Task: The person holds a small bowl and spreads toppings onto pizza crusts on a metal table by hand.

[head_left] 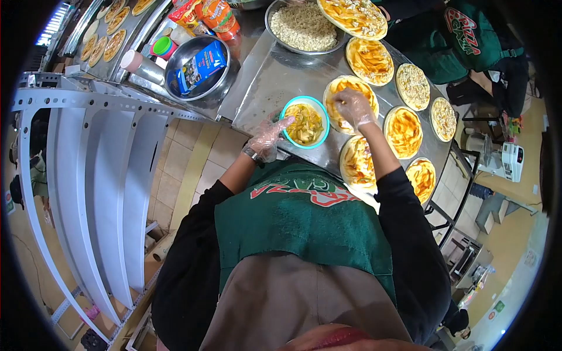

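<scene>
My left hand [268, 138], in a clear plastic glove, holds the left rim of a turquoise-edged bowl [305, 122] with a chopped yellowish-green filling. Over a sauced pizza base [351, 88] is my gloved right hand [352, 108], its fingers bunched together and pointing down; whatever they hold is hidden. Just below that hand lies another sauced base [358, 164]. More sauced bases [403, 132] lie to the right, beside bases covered with pale crumbly topping [413, 86].
A large metal bowl of crumbly topping [304, 26] stands at the back. Left of it are a steel bowl with a blue packet [202, 67], a shaker bottle [142, 66] and orange packets [216, 16]. A co-worker in a green apron [451, 50] stands at the upper right. White shelving [99, 175] is at left.
</scene>
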Demonstrator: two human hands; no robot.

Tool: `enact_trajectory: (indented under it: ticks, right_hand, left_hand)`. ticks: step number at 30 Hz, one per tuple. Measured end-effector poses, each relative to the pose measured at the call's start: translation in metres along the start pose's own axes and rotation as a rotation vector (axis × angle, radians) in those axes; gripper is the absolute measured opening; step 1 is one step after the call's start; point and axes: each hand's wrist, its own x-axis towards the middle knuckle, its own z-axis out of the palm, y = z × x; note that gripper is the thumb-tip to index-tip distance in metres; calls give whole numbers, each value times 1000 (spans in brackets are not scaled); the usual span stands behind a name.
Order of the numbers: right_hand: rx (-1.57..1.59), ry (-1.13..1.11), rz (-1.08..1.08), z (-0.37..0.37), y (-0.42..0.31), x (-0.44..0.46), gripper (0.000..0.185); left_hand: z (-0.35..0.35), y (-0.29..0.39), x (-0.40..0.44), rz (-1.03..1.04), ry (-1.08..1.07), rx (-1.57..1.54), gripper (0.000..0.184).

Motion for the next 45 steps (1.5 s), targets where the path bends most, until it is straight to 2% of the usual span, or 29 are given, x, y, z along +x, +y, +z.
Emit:
enact_trajectory:
  ticks: [1, 3, 7, 9, 11, 13, 16, 17, 19, 21, 26, 27, 29, 30, 33, 37, 42, 44, 45]
  right_hand:
    - [223, -105, 6, -7, -20, -6, 21]
    - [380, -293, -199, 2, -39, -20, 26]
    - [40, -81, -533, 44, -71, -38, 16]
    - [-71, -137, -492, 49, -68, -40, 17]
    - [-238, -209, -359, 50, -66, -39, 15]
    - [-139, -172, -323, 36, -59, -38, 12]
    - [271, -123, -271, 15, -43, -31, 13]
    - [272, -123, -273, 8, -40, -30, 13]
    - [360, -222, -66, -8, -40, -27, 15]
    - [356, -156, -115, -1, -35, -25, 14]
    - [-50, 101, -249, 6, -46, -25, 16]
    - [-48, 100, -250, 8, -52, -25, 16]
    - [30, -89, -349, 12, -66, -27, 11]
    - [68, -62, -443, 21, -67, -30, 15]
    - [-26, -90, -350, 42, -84, -32, 19]
    - [43, -96, -235, 52, -83, -28, 25]
    - [-49, -153, -273, 35, -74, -33, 19]
    - [313, -118, -297, 20, -72, -35, 14]
    - [312, -118, -297, 15, -68, -36, 14]
  left_hand:
    - [5, 5, -5, 13, -13, -25, 81]
    - [11, 9, -6, 23, -38, -42, 79]
    - [15, 0, 6, 70, -93, 36, 73]
    - [16, -4, 12, 119, -125, 81, 72]
    - [19, -4, 10, 90, -120, -16, 71]
    - [16, -5, 13, 48, -126, -64, 73]
    - [13, -4, 16, 40, -96, 0, 77]
    - [13, -3, 15, 42, -94, 0, 77]
    - [13, -2, 15, 59, -100, 4, 77]
    - [11, -5, 20, 63, -112, 3, 76]
    - [8, -8, 21, 59, -115, -13, 74]
    - [9, -4, 18, 49, -130, -27, 73]
    - [12, 2, 12, 38, -148, -41, 72]
    - [14, 5, 10, 45, -161, -50, 72]
    - [16, 1, 9, 70, -188, -79, 71]
    - [15, -2, 8, 88, -205, -64, 71]
    - [14, -1, 4, 41, -163, -58, 73]
    - [13, -5, 6, 28, -148, -49, 75]
    - [12, -7, 8, 20, -119, -45, 76]
